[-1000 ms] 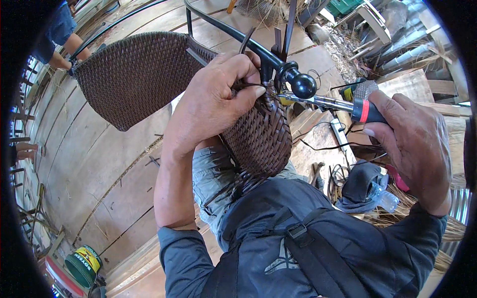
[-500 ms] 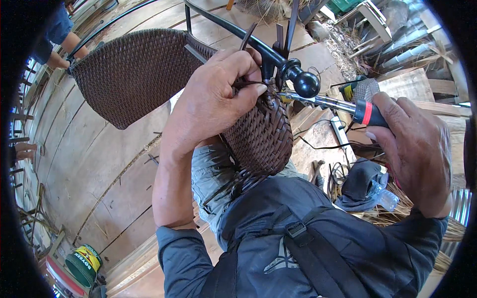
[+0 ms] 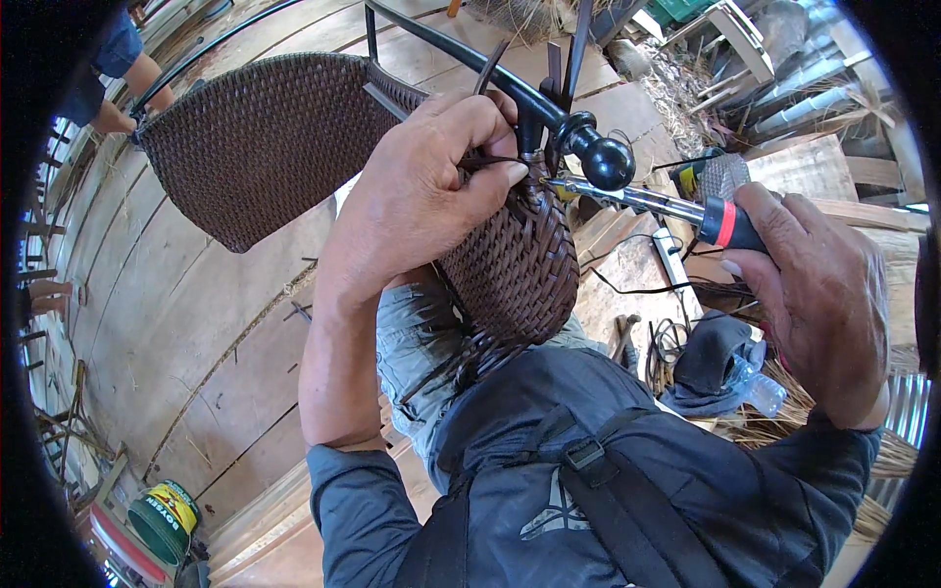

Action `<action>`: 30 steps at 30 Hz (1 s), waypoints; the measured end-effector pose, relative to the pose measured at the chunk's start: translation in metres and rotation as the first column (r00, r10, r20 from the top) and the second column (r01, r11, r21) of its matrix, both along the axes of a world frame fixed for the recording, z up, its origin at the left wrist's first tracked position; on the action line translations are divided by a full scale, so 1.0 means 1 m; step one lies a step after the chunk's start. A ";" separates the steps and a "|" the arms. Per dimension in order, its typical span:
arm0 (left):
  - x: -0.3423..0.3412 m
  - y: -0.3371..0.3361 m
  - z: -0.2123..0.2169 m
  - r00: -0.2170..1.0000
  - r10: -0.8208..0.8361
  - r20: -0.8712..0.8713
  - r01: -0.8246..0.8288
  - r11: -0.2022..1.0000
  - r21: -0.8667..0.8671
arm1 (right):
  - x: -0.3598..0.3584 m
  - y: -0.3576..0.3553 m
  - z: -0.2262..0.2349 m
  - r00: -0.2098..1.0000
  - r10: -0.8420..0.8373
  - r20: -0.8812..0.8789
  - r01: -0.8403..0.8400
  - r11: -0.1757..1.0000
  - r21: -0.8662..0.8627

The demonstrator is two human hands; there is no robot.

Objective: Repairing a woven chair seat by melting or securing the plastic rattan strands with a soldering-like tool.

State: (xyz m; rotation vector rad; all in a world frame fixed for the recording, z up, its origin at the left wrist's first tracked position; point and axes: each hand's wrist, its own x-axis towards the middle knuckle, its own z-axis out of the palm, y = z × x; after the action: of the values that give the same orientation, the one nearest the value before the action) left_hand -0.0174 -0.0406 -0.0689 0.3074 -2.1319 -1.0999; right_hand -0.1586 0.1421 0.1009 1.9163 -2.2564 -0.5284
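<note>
My left hand (image 3: 417, 201) pinches a thin dark brown strip between thumb and forefinger, right at a black post wrapped in weaving. In my right hand (image 3: 818, 274) is a soldering iron (image 3: 723, 222) with a black handle, a red band and a metal shaft. Its tip points left and meets the woven strips close to my left thumb; the exact contact is too small to tell. Below both hands bulges a brown woven chair part (image 3: 520, 265), resting toward my lap. A black metal frame (image 3: 451, 49) runs above it, ending in a round black knob (image 3: 603, 162).
To the left extends a broad woven panel (image 3: 255, 137) of the same piece. A power strip (image 3: 669, 257), loose cords, a dark cloth (image 3: 708, 358) and a plastic bottle (image 3: 762, 389) lie at right. A green can (image 3: 165, 524) stands lower left; another person's legs (image 3: 132, 83) show upper left.
</note>
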 end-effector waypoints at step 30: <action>-0.002 -0.001 0.003 1.000 -0.018 -0.022 0.018 0.999 -0.028 | 0.002 -0.002 0.001 0.997 -0.003 -0.080 0.003 1.000 -0.004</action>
State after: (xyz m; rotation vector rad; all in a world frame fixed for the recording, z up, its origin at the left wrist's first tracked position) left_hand -0.0191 -0.0413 -0.0662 0.2621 -2.1320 -1.0783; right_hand -0.1571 0.1405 0.1017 1.8555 -2.2101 -0.5889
